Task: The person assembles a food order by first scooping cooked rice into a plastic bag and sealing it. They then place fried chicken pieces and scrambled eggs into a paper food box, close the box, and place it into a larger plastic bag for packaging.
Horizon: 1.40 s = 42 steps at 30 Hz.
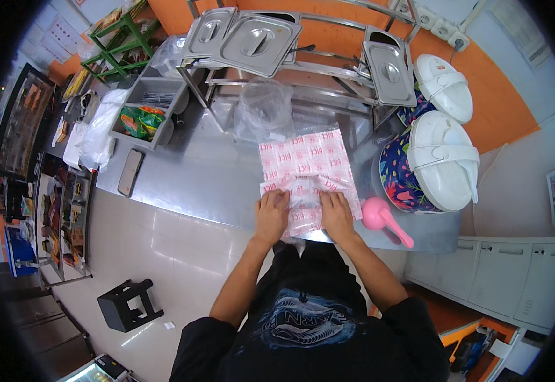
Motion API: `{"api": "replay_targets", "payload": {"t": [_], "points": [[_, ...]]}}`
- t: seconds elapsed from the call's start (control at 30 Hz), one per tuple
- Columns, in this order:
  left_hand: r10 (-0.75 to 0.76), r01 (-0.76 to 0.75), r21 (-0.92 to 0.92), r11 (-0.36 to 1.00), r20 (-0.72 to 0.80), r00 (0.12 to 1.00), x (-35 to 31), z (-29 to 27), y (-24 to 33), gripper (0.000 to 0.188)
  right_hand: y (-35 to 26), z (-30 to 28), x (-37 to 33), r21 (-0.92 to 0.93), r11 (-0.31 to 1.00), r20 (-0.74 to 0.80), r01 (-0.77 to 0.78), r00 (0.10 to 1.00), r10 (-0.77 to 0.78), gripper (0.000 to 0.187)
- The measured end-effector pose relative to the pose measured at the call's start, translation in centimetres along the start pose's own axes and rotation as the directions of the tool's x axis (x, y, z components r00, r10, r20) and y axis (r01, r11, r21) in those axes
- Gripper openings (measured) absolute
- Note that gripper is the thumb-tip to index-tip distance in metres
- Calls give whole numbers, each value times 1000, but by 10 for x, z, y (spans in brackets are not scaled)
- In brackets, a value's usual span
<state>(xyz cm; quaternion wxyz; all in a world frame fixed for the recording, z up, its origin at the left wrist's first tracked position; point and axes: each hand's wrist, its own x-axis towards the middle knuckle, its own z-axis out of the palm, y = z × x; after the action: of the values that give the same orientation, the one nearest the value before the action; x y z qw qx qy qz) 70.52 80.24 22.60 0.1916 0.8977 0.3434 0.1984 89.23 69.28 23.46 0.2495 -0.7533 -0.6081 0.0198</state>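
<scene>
White wrapping paper with pink print (308, 153) lies on the steel table in front of me, its near part folded up over itself. At the left side of this fold, my left hand (271, 215) has its fingers curled onto the paper. My right hand (337, 215) grips the fold's right side the same way. Whether anything lies inside the fold is hidden. Just right of the paper rests a pink scoop (382, 219), its handle pointing toward the table's front edge. A clear plastic bag (266, 111) sits behind the paper.
Lidded steel food pans (258, 39) sit on a metal rack at the back. Two flowered tubs with white lids (443, 162) stand at the right. Leftward are a phone (130, 172) and a grey divided bin (174, 121). A black stool (129, 305) stands on the floor.
</scene>
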Motion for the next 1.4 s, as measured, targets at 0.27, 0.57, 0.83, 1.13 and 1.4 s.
{"api": "replay_targets", "payload": {"t": [0.27, 0.57, 0.83, 1.13, 1.4], "points": [[48, -36, -43, 998, 328, 944, 34, -35, -16, 31, 20, -26, 24, 183, 977, 249, -106, 967, 59, 21], [-99, 104, 15, 995, 457, 884, 68, -41, -9, 18, 25, -37, 68, -20, 977, 381, -214, 901, 206, 30], [-163, 157, 253, 955, 3, 987, 93, -33, 8, 38, 26, -29, 74, -25, 963, 282, -269, 922, 265, 34], [-216, 216, 18, 976, 178, 960, 63, -18, 15, 7, 6, -8, 30, -11, 983, 222, -183, 958, 181, 11], [-6, 13, -127, 992, 57, 998, 15, -6, 21, 32, 13, -21, 17, 226, 974, 221, 10, 973, -61, 34]]}}
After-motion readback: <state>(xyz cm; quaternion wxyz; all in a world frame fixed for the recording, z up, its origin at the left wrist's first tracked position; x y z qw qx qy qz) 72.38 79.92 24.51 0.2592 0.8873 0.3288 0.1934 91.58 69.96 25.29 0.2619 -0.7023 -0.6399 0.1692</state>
